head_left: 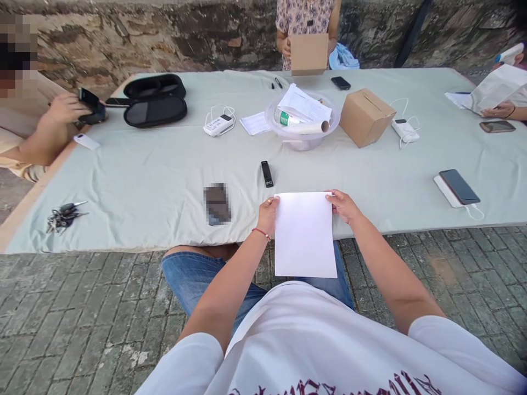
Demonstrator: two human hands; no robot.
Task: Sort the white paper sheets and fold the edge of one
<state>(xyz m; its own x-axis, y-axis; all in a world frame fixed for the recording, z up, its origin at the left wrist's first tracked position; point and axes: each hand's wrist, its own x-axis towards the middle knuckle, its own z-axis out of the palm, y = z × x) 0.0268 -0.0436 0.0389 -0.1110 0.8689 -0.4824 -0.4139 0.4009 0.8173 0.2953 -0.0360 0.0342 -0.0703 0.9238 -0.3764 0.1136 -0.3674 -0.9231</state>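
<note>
A blank white sheet of paper (304,236) is stretched between my two hands, its lower part over my lap and its upper part over the table's near edge. My left hand (269,213) pinches the upper left corner, thumb on top. At the upper right corner, my right hand (342,205) grips the sheet the same way. Just beyond the paper lies a small black device (267,174). A dark phone-like object (217,203), blurred out, rests left of my left hand.
A plastic bowl (302,144) with papers and a roll stands mid-table beside a cardboard box (366,118). Keys (65,216) lie at left, a phone on a power bank (458,187) at right. An open black case (154,104) sits farther back. Other people sit around the table.
</note>
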